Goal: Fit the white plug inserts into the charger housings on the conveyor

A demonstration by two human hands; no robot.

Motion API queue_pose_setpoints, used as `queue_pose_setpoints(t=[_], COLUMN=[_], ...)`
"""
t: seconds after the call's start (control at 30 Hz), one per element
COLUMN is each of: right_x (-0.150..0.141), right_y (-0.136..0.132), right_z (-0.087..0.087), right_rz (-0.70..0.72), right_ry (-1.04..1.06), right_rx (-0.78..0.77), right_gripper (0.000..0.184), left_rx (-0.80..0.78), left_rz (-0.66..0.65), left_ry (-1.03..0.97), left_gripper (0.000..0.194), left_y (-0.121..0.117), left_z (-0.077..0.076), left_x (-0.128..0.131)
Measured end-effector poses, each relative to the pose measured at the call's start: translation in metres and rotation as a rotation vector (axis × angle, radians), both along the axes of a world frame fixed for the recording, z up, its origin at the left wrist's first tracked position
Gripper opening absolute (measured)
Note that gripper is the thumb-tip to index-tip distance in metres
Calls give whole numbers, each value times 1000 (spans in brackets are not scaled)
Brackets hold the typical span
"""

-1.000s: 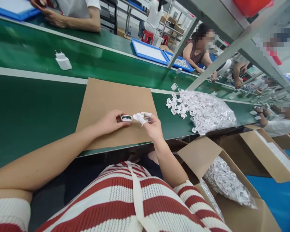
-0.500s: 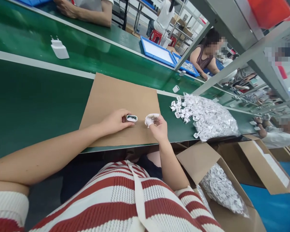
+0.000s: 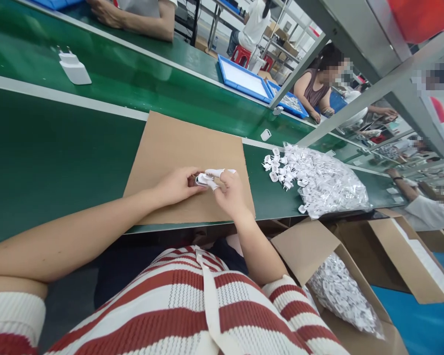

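Observation:
My left hand [image 3: 177,185] is closed round a small white charger shell [image 3: 200,179] with its open end facing right, held just above a brown cardboard sheet [image 3: 185,148]. My right hand [image 3: 227,190], with white finger cots on its fingertips, is pinched on a small white plug piece pressed against the shell's open end; the piece is mostly hidden by the fingers. To the right lies a pile of white plug pieces [image 3: 318,180] spilling from a clear bag.
A finished white charger [image 3: 74,69] lies on the green conveyor belt [image 3: 59,143]. Blue trays [image 3: 244,79] and other workers sit across the belt. An open cardboard box [image 3: 340,291] with bagged white parts stands at my lower right. A metal frame post [image 3: 299,64] slants overhead.
My right hand has moved left and brought its small piece against the open end of the shell in my left hand. The charger on the belt has drifted left.

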State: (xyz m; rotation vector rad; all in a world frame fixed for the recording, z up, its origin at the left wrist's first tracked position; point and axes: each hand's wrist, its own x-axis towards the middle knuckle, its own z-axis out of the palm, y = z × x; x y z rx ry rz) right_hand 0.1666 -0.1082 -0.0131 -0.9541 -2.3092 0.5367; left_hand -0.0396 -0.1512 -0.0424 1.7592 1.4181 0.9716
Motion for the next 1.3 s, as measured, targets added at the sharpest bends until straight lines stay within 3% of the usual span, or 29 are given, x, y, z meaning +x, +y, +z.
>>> queue_pose_setpoints(t=[0.13,0.33,0.57,0.67,0.8,0.97,1.1,1.17,1.3], right_x=[-5,-7,-20,-30,-34,-10,19,29,35], right_y=[0,3,-4,-3,1,-4,-12,-10,2], right_z=[-3,-5,2,1,-5,-25,-52,-62,-73], right_rz=[5,43,21,-45,-77,-57,-152,-189,-123], right_ry=[-158,-199,-266,-259,-199,-32,14,-3,10], right_rx=[30,85,98,95,62,39,81,88,152], right_gripper=[41,43,39,34,32,52,40,32,26], left_rx=[17,-3,65,104,74,-86,-221,-228,-173], left_rz=[-12,7,24,49,49,60,174,282,431], left_ry=[13,45,472,564,580,465,446,507,720], left_gripper=[39,45,48,48,50,52,65,69,70], left_y=[-1,0,-5,0,6,11,45,76,153], left_z=[2,3,7,4,5,15,35,49,66], left_x=[1,-1,-5,-12,-19,-27,-46,-61,-104])
